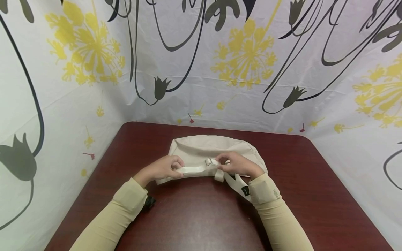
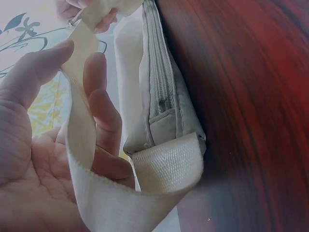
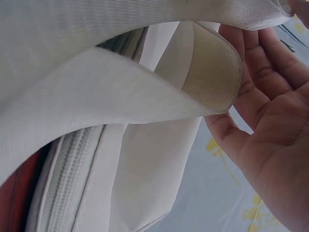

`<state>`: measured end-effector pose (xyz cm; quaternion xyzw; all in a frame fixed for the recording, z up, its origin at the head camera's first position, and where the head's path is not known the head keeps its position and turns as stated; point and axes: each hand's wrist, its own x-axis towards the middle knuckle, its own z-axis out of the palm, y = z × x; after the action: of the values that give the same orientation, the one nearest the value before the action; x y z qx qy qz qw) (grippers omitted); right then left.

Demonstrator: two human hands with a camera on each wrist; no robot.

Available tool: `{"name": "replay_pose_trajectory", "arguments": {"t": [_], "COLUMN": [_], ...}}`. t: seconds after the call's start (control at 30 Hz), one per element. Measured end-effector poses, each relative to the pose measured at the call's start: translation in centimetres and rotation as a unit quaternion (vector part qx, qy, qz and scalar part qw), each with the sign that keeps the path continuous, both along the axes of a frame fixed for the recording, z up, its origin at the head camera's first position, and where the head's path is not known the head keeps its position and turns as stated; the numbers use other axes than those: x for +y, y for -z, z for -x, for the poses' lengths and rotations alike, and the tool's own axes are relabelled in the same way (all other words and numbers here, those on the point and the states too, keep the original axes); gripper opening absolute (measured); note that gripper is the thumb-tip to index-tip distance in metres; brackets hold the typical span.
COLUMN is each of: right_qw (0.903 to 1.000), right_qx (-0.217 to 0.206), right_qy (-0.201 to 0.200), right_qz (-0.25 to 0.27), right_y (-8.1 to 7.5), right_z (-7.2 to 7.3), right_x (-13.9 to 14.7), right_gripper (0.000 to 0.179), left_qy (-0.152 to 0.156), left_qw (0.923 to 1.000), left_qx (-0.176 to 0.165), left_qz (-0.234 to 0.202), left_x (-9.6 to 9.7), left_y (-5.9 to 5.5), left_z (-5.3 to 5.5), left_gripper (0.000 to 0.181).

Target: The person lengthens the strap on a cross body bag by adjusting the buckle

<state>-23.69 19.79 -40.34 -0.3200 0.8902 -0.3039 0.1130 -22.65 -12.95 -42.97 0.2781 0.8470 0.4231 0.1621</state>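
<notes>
A cream fabric bag (image 1: 204,146) lies near the middle of the table, its zipper (image 2: 158,63) on the side facing me. With thumb and index finger, my left hand (image 1: 164,167) pinches the bag's webbing strap (image 1: 193,170) at the left; the strap loops past the palm to the bag's end in the left wrist view. My right hand (image 1: 238,163) grips the strap just right of a slide buckle (image 1: 208,161). Below that hand, strap loops hang over the bag's front edge. In the right wrist view they cover part of the zipper, and the right fingertips are partly hidden.
The bag rests on a dark red-brown table (image 1: 194,216) with rounded far corners. A white curtain (image 1: 194,69) with yellow and grey flower prints encloses the back and sides. A dark patch (image 1: 245,190) shows on the strap by the right sleeve.
</notes>
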Motion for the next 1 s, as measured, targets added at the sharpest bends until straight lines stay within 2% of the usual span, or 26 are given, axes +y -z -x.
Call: {"name": "replay_pose_trajectory", "arguments": {"t": [0.23,0.4,0.63,0.87,0.93,1.0], "right_qw": [0.9999,0.9995,0.9997,0.9962,0.9915,0.9820], "right_qx": [-0.007,-0.025,-0.010,-0.064,-0.097,-0.143], "right_qy": [0.013,0.016,-0.013,-0.035,-0.052,-0.076], "right_qz": [0.002,0.011,0.017,0.047,0.069,0.096], "right_y": [0.1,0.1,-0.2,-1.2,-1.1,-1.0], "right_z": [0.1,0.1,-0.1,-0.8,-1.0,-1.3], "right_x": [0.4,0.6,0.5,1.2,1.6,2.1], "right_gripper": [0.016,0.015,0.023,0.018,0.019,0.021], "left_qy": [0.003,0.010,0.013,0.048,0.060,0.082], "left_qw": [1.0000,0.9999,0.9999,0.9986,0.9978,0.9961], "left_qx": [-0.004,0.009,0.001,-0.012,-0.022,-0.031], "left_qz": [0.004,0.003,0.007,0.017,0.015,0.012], "left_x": [-0.2,-0.6,-0.9,-0.9,-1.0,-1.0], "left_y": [-0.1,-0.1,-0.3,-0.3,-0.3,-0.2], "left_z": [0.0,0.1,0.3,0.3,0.3,0.3], "left_gripper": [0.034,0.032,0.032,0.034,0.033,0.030]}}
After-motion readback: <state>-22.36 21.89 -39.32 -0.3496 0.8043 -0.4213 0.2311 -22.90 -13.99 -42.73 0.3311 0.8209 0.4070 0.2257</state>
